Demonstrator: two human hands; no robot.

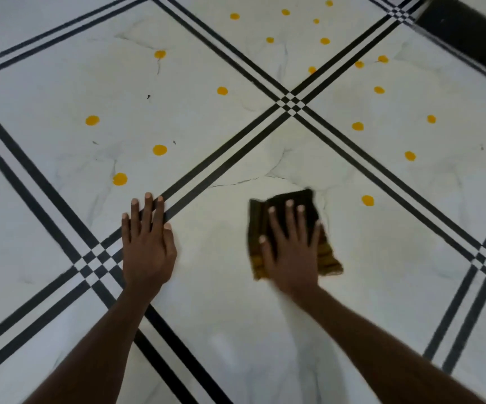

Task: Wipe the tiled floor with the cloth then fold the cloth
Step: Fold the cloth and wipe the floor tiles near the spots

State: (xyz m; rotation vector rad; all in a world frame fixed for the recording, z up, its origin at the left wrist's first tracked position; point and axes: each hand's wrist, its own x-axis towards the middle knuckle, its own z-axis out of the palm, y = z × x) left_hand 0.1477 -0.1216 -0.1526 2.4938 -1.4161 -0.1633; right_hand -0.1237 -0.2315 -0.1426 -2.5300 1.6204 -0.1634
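**Hands flat on floor, cloth under the right**

Cloth (291, 228) lies on the white marble-look floor (381, 258), a dark brown folded piece with yellowish stripes at its near edge. It sits on the tile just this side of the crossing (290, 103), where two bands of black lines meet in a small checker pattern. The right hand (291, 249) presses down on the cloth with fingers straight and spread, palm flat; the far edge and the right side of the cloth show beyond the fingers (288, 217). The cloth and this hand are slightly blurred.

The left hand (147, 246) rests flat on bare floor, left of the cloth and apart from it. Its fingers are straight and close together, holding nothing, with the tips lying over the black band that runs down and left from the crossing. Just left of its wrist is a second checkered crossing (96, 260).

Yellow spots dot the tiles around the first crossing: a loose group to its left (159, 150), a denser scatter beyond it (325, 41), and more to its right (357, 126). One spot (367, 200) lies near the cloth, to its right. The tile under the cloth shows none, only grey veins and a thin crack (236, 182) between the cloth and the crossing.

A dark strip (469, 33) runs along the floor's edge, far right of the crossing.
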